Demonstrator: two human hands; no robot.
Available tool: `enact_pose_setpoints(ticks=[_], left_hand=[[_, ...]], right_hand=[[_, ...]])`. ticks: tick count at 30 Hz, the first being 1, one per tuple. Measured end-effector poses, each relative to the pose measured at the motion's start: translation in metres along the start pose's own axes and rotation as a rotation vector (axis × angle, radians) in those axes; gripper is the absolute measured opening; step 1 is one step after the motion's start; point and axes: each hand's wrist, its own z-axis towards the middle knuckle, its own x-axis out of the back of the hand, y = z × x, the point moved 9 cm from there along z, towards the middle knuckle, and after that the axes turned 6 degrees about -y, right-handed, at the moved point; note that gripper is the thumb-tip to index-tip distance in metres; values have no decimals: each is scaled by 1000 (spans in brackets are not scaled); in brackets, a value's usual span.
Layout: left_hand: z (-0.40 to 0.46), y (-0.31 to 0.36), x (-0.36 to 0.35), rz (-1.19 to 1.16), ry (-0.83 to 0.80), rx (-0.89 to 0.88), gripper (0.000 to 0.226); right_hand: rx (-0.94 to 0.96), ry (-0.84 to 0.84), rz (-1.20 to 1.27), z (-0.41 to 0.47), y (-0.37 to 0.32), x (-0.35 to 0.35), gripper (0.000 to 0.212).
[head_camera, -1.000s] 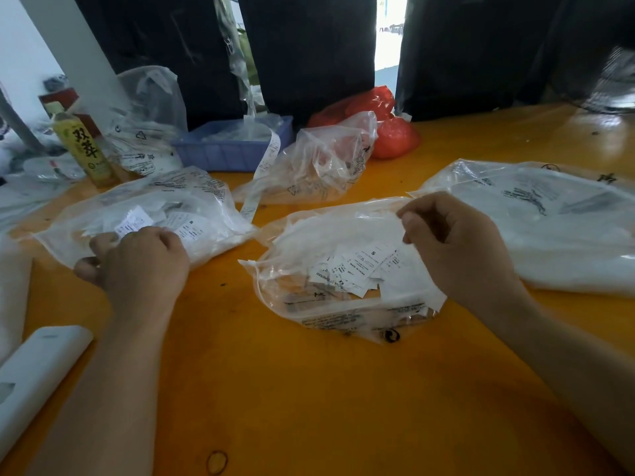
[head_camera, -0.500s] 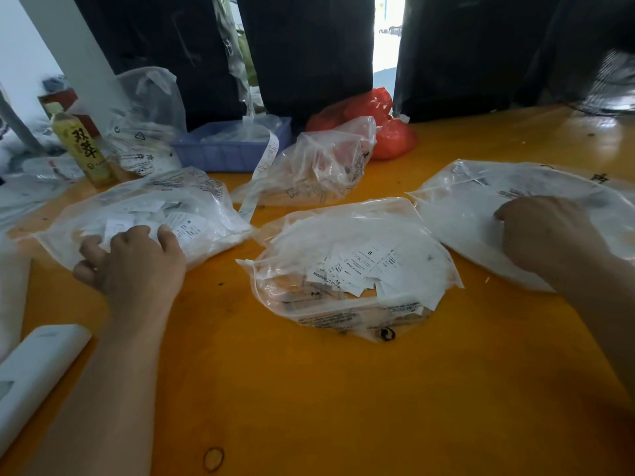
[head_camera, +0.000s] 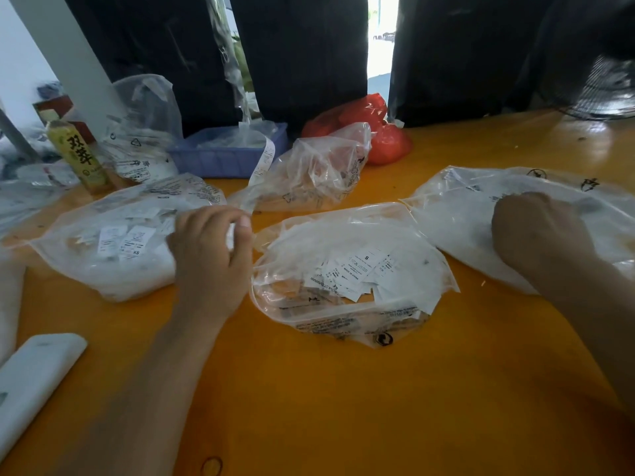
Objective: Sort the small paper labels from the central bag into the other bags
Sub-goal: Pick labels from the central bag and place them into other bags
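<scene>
The sorting looked well short of done: the central bag [head_camera: 350, 269] still held a heap of paper labels [head_camera: 357, 269], lying flat at mixed angles, its mouth toward the person. It lay between the grips. The left hand [head_camera: 209, 255] pinched something white, seemingly a label; the right hand [head_camera: 539, 231] reached into the right bag [head_camera: 481, 207], its grip hidden.

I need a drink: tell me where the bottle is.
The bottle stands at the far left of the table, behind the left bag and beside the blue tray.
</scene>
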Motion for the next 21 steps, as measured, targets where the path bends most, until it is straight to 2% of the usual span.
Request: enact_pose_setpoints(ticks=[2,4,9,11,12,13,15,17,19,21], left_hand=[[-4,27,-4,-93,-31,-167,39],[-9,42,-9,-159,-53,-237,32],[-18,61,-24,-264,-165,-245,34],[-19,64,-26,-346,-208,-196,31],[-20,64,-27,-411,-236,-159,30],[-21,66,-30,-478,-269,-124,29],[-25,70,-35,-569,-332,-76,31],[-30,73,-44,-659,-421,-20,40],[-37,76,-57,-758,-542,65,49],[-42,78,-66,-805,-606,109,41]], right_hand=[[32,60,6,-1,-2,9,28],[62,132,14,-4,-4,18,31],[159,434,137,-25,-21,54,14],[257,536,317,-41,-32,67,15],[293,529,472,-48,-37,70,14],[314,462,647,-51,-43,66,13],[343,180,984,-52,-64,41,8],[383,-55,1189,-60,-89,14,6],[428,-109,1238,-67,-105,3,8],[443,-130,1274,-70,-113,-3,10]])
